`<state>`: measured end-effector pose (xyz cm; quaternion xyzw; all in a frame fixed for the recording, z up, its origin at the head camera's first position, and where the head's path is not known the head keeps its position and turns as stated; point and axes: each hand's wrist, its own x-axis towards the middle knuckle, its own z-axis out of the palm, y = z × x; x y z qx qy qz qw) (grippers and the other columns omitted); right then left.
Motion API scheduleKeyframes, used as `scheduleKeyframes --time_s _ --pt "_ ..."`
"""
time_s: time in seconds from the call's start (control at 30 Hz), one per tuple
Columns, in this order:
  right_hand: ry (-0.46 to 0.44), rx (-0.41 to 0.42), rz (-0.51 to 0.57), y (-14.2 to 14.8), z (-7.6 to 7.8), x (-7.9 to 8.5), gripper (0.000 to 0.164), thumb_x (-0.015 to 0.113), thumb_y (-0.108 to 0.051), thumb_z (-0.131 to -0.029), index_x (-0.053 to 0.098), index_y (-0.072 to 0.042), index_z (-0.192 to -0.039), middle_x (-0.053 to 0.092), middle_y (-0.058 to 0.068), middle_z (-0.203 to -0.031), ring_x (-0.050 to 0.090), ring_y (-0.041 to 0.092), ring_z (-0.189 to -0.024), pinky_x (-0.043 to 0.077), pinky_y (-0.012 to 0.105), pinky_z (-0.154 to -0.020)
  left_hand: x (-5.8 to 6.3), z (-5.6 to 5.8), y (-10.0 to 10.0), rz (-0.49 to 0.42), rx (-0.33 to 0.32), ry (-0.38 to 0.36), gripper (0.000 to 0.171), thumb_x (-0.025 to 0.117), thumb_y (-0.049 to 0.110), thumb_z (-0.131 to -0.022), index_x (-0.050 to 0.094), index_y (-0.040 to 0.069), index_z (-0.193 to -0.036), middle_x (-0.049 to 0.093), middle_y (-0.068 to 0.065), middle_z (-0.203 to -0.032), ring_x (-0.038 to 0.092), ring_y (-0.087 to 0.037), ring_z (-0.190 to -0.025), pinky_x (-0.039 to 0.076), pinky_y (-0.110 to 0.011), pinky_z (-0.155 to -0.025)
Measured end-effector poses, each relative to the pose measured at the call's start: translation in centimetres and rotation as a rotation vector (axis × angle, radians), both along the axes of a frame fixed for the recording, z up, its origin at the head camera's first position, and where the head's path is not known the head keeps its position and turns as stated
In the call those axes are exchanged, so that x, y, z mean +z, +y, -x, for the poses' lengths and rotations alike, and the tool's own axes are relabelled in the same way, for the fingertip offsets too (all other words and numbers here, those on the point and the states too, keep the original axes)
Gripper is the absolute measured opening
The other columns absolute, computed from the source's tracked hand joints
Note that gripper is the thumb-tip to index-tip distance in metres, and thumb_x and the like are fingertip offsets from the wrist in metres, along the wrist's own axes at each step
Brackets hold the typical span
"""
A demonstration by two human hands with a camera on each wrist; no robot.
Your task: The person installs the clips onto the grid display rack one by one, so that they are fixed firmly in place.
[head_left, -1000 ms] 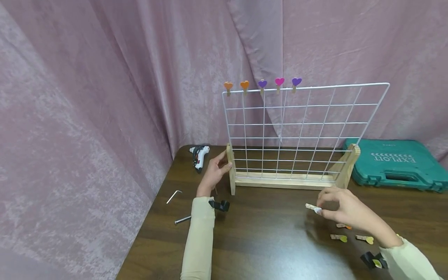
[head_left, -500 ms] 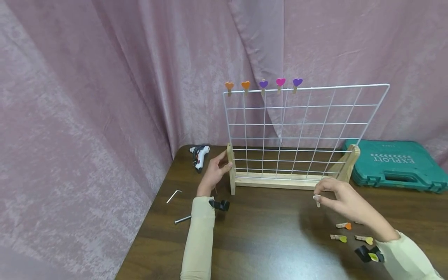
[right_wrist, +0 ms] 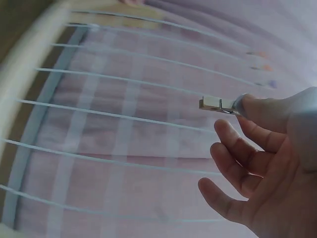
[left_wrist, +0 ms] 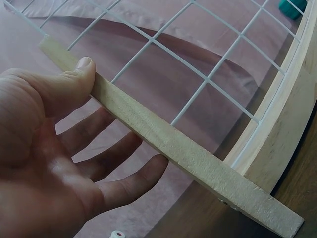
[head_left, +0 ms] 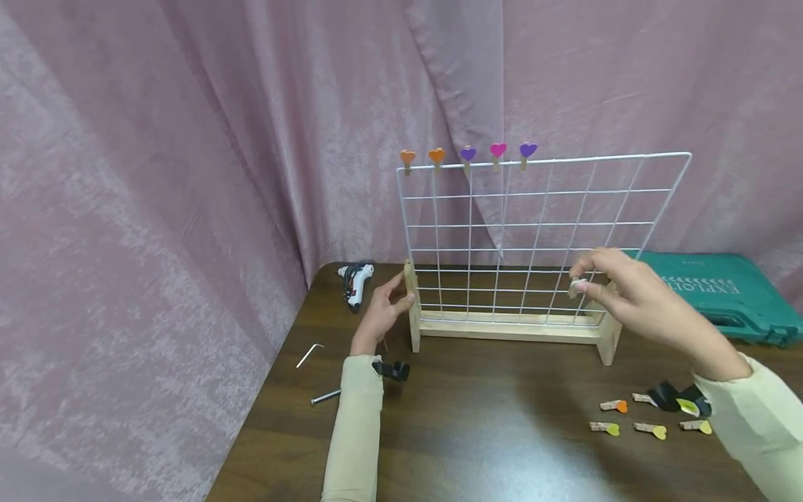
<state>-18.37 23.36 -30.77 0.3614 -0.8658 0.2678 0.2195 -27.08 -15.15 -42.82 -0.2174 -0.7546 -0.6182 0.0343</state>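
Note:
A white wire grid (head_left: 533,224) stands in a wooden base (head_left: 508,331) with an upright at each side. My left hand (head_left: 379,314) grips the left wooden upright (left_wrist: 178,146), thumb on its front and fingers around behind. In front of the grid's lower right part, my right hand (head_left: 640,300) pinches a small wooden clothespin (right_wrist: 212,103) between thumb and index finger. Its decorated end is mostly hidden by the fingertips. Along the grid's top bar sit several heart clothespins, orange, purple and pink (head_left: 498,150), toward the left.
Several more heart clothespins (head_left: 650,430) lie on the table at the right front. A green tool case (head_left: 753,286) is behind the right arm. On the left lie a glue gun (head_left: 356,284), a hex key (head_left: 309,354) and a bolt (head_left: 325,397).
My right hand has risen from above the table to the grid's lower right, carrying the clothespin, which has turned in the fingers. The left hand stays on the upright.

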Motion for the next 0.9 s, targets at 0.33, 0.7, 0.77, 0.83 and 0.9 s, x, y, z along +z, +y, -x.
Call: scheduleKeyframes --time_s 0.33,0.7,0.77,0.83,0.9 --pt "0.158 0.046 0.066 -1.4 1.6 8.2 0.029 0.069 0.015 -0.072 0.063 -0.005 -0.093 0.059 -0.002 -0.097 0.048 0.000 -0.096 0.034 0.014 -0.079 -0.2 0.0 -0.4 0.000 0.010 -0.006 0.053 0.057 -0.004 -0.087 0.038 -0.004 -0.137 0.054 -0.029 -0.120 0.053 -0.034 -0.108 0.046 -0.038 -0.089" --pt "0.193 -0.027 0.203 -4.3 4.7 12.7 0.014 0.068 0.007 -0.077 0.068 -0.001 -0.088 0.062 0.000 -0.095 0.047 0.002 -0.096 0.034 0.018 -0.083 -0.4 -0.5 -1.7 -0.023 0.008 -0.006 0.054 0.056 -0.006 -0.087 0.037 -0.005 -0.138 0.053 -0.032 -0.119 0.049 -0.044 -0.109 0.045 -0.042 -0.089" --pt "0.171 -0.062 0.236 -4.5 5.3 13.0 0.012 0.069 0.005 -0.078 0.070 -0.002 -0.088 0.063 -0.002 -0.096 0.046 0.003 -0.097 0.032 0.019 -0.081 -0.4 -0.5 -1.7 -0.027 0.009 -0.005 0.054 0.056 -0.006 -0.087 0.037 -0.005 -0.137 0.053 -0.032 -0.119 0.049 -0.045 -0.109 0.045 -0.043 -0.089" --pt "0.150 -0.085 0.264 -4.7 5.8 13.2 0.009 0.069 0.003 -0.079 0.071 -0.002 -0.086 0.064 -0.002 -0.097 0.045 0.004 -0.096 0.030 0.020 -0.079 -0.4 -0.5 -1.7 -0.034 0.009 -0.014 0.054 0.056 -0.006 -0.087 0.037 -0.004 -0.138 0.052 -0.033 -0.120 0.049 -0.044 -0.109 0.045 -0.042 -0.089" --pt "0.137 -0.096 0.282 -4.6 6.4 13.2 0.008 0.068 0.002 -0.080 0.071 -0.002 -0.086 0.065 -0.001 -0.097 0.045 0.005 -0.097 0.029 0.020 -0.079 -0.5 -0.4 -1.6 -0.039 0.011 -0.020 0.054 0.056 -0.006 -0.087 0.037 -0.003 -0.138 0.051 -0.033 -0.120 0.050 -0.042 -0.109 0.045 -0.040 -0.089"
